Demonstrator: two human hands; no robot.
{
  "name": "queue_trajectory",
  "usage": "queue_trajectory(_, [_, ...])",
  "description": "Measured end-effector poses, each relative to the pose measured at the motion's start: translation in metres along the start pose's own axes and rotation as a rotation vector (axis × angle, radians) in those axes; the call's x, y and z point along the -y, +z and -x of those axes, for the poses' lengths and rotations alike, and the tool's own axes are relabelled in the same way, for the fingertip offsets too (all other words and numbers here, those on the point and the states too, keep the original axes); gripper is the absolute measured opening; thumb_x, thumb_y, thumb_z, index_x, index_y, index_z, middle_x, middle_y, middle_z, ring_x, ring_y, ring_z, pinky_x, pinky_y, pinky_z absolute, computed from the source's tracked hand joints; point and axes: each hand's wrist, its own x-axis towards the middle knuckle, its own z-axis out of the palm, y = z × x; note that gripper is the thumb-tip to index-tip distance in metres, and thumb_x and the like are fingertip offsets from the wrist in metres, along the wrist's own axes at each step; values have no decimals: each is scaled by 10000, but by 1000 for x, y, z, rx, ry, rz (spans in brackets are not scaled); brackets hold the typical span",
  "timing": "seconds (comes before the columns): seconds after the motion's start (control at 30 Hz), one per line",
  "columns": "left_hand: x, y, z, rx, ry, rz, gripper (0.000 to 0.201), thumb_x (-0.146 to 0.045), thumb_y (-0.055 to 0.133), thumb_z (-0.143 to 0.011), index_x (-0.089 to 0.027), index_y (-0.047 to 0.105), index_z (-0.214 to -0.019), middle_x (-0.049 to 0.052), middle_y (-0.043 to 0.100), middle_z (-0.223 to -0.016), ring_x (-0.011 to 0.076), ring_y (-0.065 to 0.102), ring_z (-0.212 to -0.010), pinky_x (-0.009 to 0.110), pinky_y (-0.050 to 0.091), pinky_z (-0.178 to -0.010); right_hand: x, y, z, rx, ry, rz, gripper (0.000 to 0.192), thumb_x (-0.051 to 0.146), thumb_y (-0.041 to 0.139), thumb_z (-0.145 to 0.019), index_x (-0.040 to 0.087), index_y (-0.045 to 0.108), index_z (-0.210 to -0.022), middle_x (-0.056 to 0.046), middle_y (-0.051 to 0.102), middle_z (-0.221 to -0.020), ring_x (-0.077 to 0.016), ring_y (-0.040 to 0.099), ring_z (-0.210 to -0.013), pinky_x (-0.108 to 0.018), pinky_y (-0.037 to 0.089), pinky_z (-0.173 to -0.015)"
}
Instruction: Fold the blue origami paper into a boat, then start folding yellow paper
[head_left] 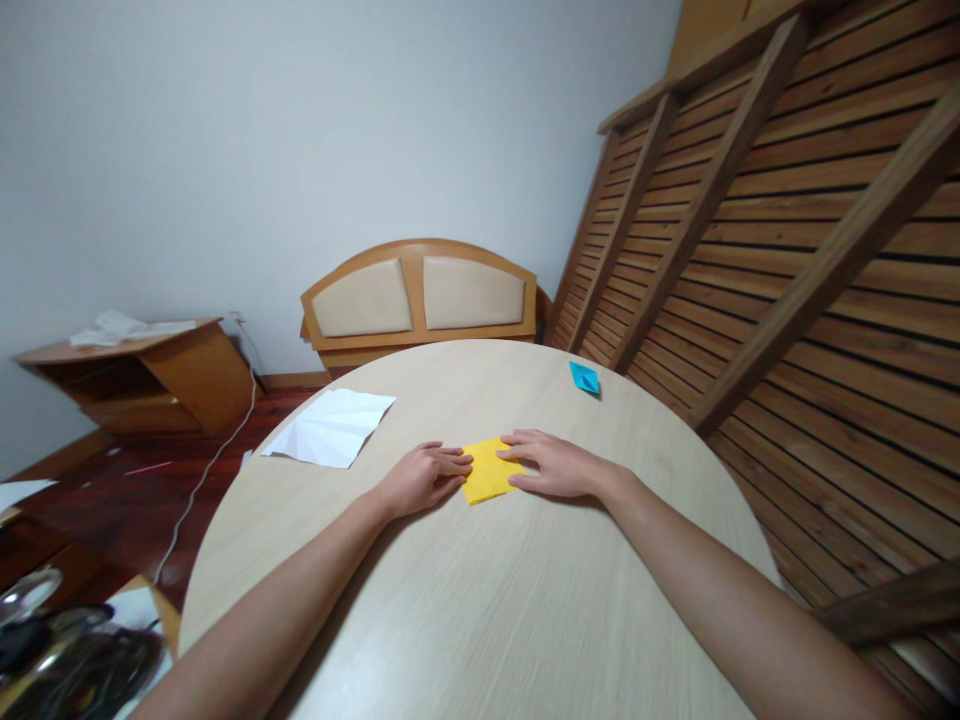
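Observation:
A yellow sheet of folded paper (489, 474) lies flat on the round table, roughly square, with faint creases. My left hand (426, 478) rests at its left edge, fingers stretched out and the tips touching the paper. From the right, my right hand (551, 464) lies over the paper's right edge with its fingers spread. Neither hand grips the paper. Farther back on the right sits a small blue folded paper piece (584, 378). A creased white sheet of paper (334, 428) lies on the table's left side.
The pale round table (480, 620) fills the foreground. A slatted wooden frame (787, 230) leans along the right. Behind stands a headboard (418, 295) with two cream panels. To the left are a low wooden cabinet (195, 375) and a cable (196, 490) on the dark red floor.

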Motion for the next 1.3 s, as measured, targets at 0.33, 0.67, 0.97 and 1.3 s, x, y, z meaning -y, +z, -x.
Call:
queue_trajectory(0.33, [-11, -9, 1, 71, 89, 164, 276, -296, 573, -908, -227, 728, -1126, 52, 694, -1241, 229, 598, -1242, 386, 444, -1079, 3, -1, 0, 5, 6, 2, 570, 529, 561, -904, 171, 616, -1344, -147, 520, -1455, -309, 450, -1354, -453, 314, -1153])
queue_trajectory(0.67, [-16, -6, 2, 14, 47, 357, 241, -319, 566, -926, -181, 735, -823, 50, 776, -901, 201, 696, -1054, 273, 526, -911, -4, 4, -1, -3, 1, -4, 549, 516, 574, -901, 189, 619, -1340, -133, 514, -1463, -311, 436, -1368, -462, 296, -1161])
queue_trajectory(0.97, [-16, -6, 3, -4, 31, 157, 281, -276, 627, -845, -182, 708, -1098, 96, 658, -1253, 235, 614, -1156, 370, 473, -1034, -3, 4, 0, -3, 21, -1, 546, 514, 574, -904, 204, 610, -1351, -127, 504, -1474, -318, 420, -1381, -478, 281, -1170])
queue_trajectory(1.3, [-16, -7, 3, 2, 41, 159, 293, -359, 640, -884, -197, 703, -1119, 98, 662, -1229, 229, 620, -1140, 372, 482, -1017, -3, 4, 1, 6, 32, 5, 546, 494, 571, -910, 198, 594, -1368, -128, 492, -1484, -318, 407, -1392, -480, 280, -1171])
